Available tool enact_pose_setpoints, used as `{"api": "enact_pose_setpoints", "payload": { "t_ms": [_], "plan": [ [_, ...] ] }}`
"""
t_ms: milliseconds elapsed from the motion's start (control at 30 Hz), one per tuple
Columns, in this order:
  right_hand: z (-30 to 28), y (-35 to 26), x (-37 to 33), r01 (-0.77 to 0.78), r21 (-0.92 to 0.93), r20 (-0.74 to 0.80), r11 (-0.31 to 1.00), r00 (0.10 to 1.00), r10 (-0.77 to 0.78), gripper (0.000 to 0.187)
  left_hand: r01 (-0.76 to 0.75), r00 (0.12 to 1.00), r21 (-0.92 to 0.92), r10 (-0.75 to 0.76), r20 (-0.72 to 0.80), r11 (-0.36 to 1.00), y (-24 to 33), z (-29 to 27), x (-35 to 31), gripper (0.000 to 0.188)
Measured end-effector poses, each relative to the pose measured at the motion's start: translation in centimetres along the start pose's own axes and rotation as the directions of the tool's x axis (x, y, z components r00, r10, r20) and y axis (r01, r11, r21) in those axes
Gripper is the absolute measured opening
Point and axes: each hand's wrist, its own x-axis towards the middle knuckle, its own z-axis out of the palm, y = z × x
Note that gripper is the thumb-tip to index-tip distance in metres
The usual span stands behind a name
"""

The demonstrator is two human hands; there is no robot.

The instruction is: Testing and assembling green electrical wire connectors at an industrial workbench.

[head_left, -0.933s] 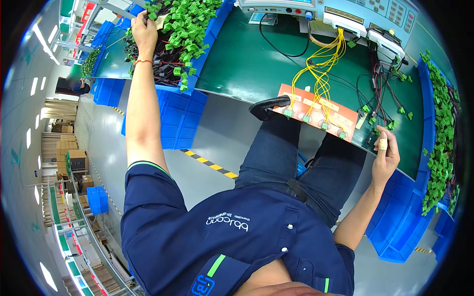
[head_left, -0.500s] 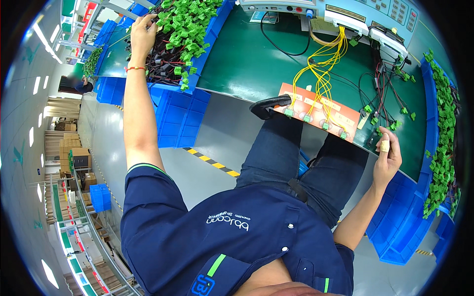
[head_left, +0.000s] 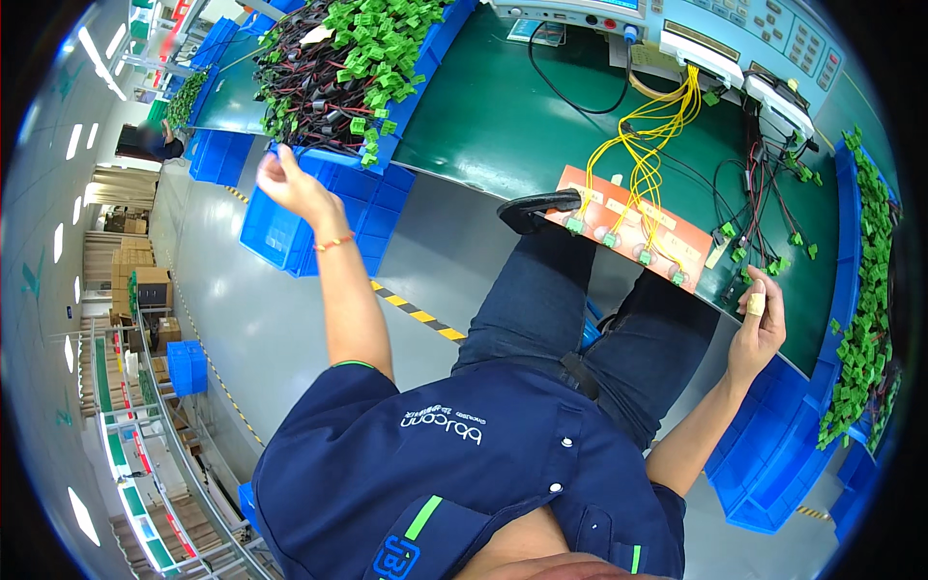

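Note:
My left hand (head_left: 298, 188) is beside the near corner of a blue bin (head_left: 411, 82). Its fingers are drawn together, and I cannot make out whether a thin cable lies between them. That bin is heaped with black cables (head_left: 314, 87) bearing green connectors (head_left: 372, 58). At the table's front edge, my right hand (head_left: 759, 329) is loosely curled with fingers apart, yellowish tape round one finger, and nothing visible in it. Close to it lie black cables (head_left: 759, 193) with green connectors. An orange board (head_left: 572, 181) at the front edge holds several green connectors (head_left: 609, 239) in a row, with yellow wires (head_left: 643, 145) running over it.
A light-blue test instrument (head_left: 783, 39) stands at the back of the green table (head_left: 474, 116); yellow wires and black cables lead from it. At right is another blue bin (head_left: 846, 251) full of green connectors (head_left: 860, 329). A black padded object (head_left: 527, 211) sits by the board. Blue crates (head_left: 338, 222) stand below.
My left hand has come out of the cable heap, down toward me and past the bin's near edge. My right hand has barely moved. The whole view has shifted slightly.

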Motion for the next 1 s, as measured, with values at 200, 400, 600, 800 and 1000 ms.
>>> {"api": "enact_pose_setpoints", "payload": {
  "t_ms": [200, 400, 600, 800, 1000],
  "plan": [
    [0.0, 0.2, 0.1, -0.023, 0.002, 0.004, 1.0, 1.0, 0.023, 0.022, 0.72, 0.693, -0.247, -0.663, 0.282, 0.648, -3.2, -0.9, -2.4, 0.034],
    [0.2, 0.3, 0.1, -0.017, 0.012, -0.015, 1.0, 1.0, 0.017, 0.021, 0.688, 0.709, -0.347, -0.693, 0.131, 0.638, -5.1, 1.3, 1.1, 0.011],
    [-0.6, 0.4, 0.2, -0.018, -0.045, 0.026, 0.999, 0.999, 0.019, 0.023, 0.624, 0.7, -0.433, -0.712, -0.058, 0.65, -8.7, 2.2, 5.1, 0.009],
    [-0.7, 0.7, 0.1, -0.045, -0.072, 0.041, 0.996, 0.998, 0.048, 0.023, 0.749, 0.651, -0.145, -0.759, -0.02, 0.646, -13.1, -1.8, 12.6, 0.015],
    [-0.4, 0.7, 0.3, -0.073, -0.168, -0.014, 0.983, 0.997, 0.072, 0.024, 0.786, 0.618, -0.076, -0.78, 0.104, 0.613, -19.1, -4.3, 18.5, 0.018]
  ]
}}
